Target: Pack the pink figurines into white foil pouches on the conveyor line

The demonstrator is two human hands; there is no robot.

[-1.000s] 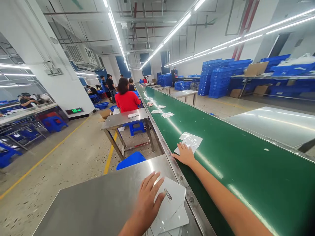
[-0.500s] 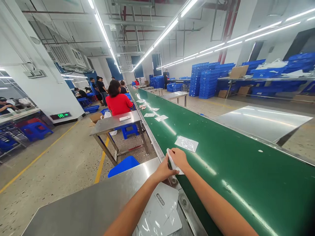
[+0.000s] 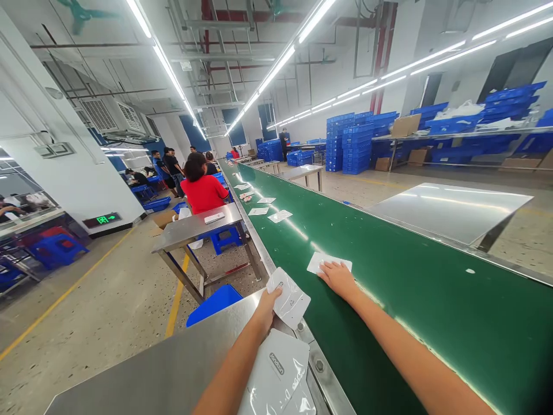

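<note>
My left hand (image 3: 265,306) holds a white plastic packet (image 3: 288,300) above the steel rail at the conveyor's near edge. My right hand (image 3: 339,276) lies flat on another white packet (image 3: 322,260) on the green conveyor belt (image 3: 389,271). A small stack of similar white packets (image 3: 279,377) with a dark logo rests on the steel table (image 3: 173,369) under my left forearm. More packets (image 3: 279,216) lie further up the belt.
A person in a red top (image 3: 203,190) sits at a steel table (image 3: 194,227) up the line, with other people beyond. A blue stool (image 3: 213,302) stands by my table. Stacked blue crates (image 3: 354,141) line the right side. A steel table (image 3: 449,210) stands across the belt.
My right hand passed one packet to my left hand, then reached back onto the belt and landed on the second packet. My left hand left the stack and now grips the first packet.
</note>
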